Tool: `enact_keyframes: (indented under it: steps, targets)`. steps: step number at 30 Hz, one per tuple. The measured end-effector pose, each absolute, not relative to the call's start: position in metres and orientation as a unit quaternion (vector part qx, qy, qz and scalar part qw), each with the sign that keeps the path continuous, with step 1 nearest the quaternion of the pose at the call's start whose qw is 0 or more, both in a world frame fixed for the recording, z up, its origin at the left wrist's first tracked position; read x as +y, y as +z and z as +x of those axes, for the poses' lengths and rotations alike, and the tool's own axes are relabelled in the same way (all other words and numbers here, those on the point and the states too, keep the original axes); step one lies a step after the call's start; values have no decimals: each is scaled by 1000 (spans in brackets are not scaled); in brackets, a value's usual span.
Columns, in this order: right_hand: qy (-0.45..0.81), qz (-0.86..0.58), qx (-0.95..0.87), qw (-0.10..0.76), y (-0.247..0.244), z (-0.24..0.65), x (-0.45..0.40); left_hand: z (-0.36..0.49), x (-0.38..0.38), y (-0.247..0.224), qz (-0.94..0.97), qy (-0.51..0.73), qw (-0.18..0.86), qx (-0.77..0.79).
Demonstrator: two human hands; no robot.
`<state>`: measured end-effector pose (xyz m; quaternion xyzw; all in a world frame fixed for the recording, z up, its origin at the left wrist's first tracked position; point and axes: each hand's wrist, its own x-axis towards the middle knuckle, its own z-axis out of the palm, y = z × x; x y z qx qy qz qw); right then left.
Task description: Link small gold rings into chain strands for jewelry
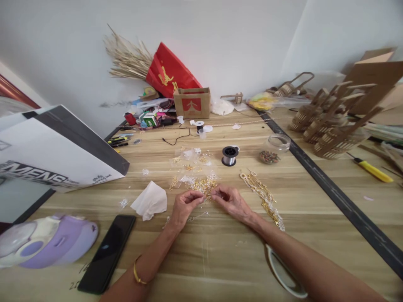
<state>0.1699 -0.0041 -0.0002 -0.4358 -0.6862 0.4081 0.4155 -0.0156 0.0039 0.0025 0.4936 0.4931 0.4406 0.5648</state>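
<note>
While a loose pile of tiny gold and silver pieces (203, 183) lies in the middle of the worktop (201, 262), both hands are at its near edge, fingertips facing each other across a narrow gap. The left hand (181, 207) has its fingers curled and thumb and forefinger drawn close together; the right hand (233, 203) is bent into a similar pinch. From where I stand, I can't tell whether either pinch is fully closed or has hold of a piece. I'd call this close fingertip work at the pile, and pieces so small call for a light, exact pinch, with the wrists low and steady so that the neighbouring bits don't scatter. A short fine chain (199, 216) lies just beside the left hand, on the near side. Beyond the pile sit small clear packets (189, 155) and a black-rimmed spool (229, 156) standing upright. Strands of gold and silver chain (267, 202) stretch out to the right, with a clear jar (279, 143) of coloured beads (269, 157) farther off. Over on the left are a crumpled white tissue (150, 201) and a dark phone (107, 253).
</note>
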Motion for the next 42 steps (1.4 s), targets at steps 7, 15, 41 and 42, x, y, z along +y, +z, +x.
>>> enact_keyframes:
  steps: [7,15,41,42]
  targets:
    - [367,-430,-710,420,1,167,-5,-15,4,0,448,439,618,474]
    - [262,-411,-754,441,-2,162,-13,-10,1,2,345,455,693,440]
    - [158,-388,-811,409,-6,162,-16,-8,-4,0,262,451,762,384]
    - [156,-390,-811,408,-6,162,-16,-8,-3,0,262,451,763,383]
